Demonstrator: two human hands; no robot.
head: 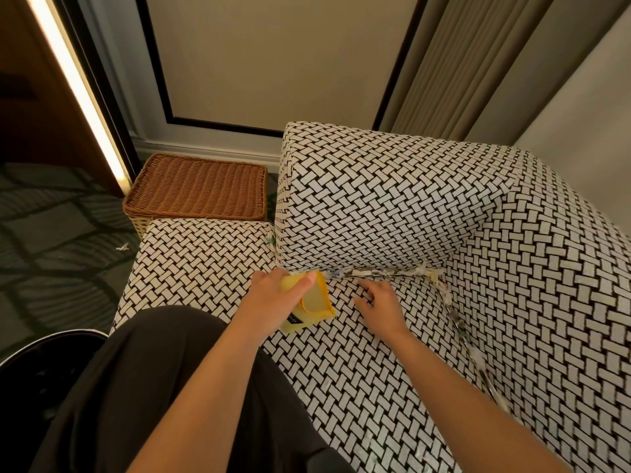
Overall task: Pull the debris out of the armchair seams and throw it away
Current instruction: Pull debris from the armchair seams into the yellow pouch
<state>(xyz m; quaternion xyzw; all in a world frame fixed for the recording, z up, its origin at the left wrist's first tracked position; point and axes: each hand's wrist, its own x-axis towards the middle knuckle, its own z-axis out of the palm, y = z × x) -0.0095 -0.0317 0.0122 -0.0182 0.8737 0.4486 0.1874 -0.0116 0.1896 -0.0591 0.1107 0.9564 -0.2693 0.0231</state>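
The armchair point(392, 206) is covered in black-and-white woven-pattern fabric. Scraps of paper debris point(375, 273) fill the seam between seat and armrest, and more debris point(456, 319) runs down the seam along the backrest. My left hand point(273, 295) grips a small yellow pouch point(310, 307) on the seat, close to the near end of the seam. My right hand point(379, 303) rests on the seat cushion with its fingers spread, fingertips just short of the debris in the seam.
A brown wicker basket point(198, 189) stands on the floor beyond the chair. A white scrap point(123, 247) lies on the patterned carpet at left. A dark round bin point(37, 373) sits at lower left. Curtains point(478, 63) hang behind the chair.
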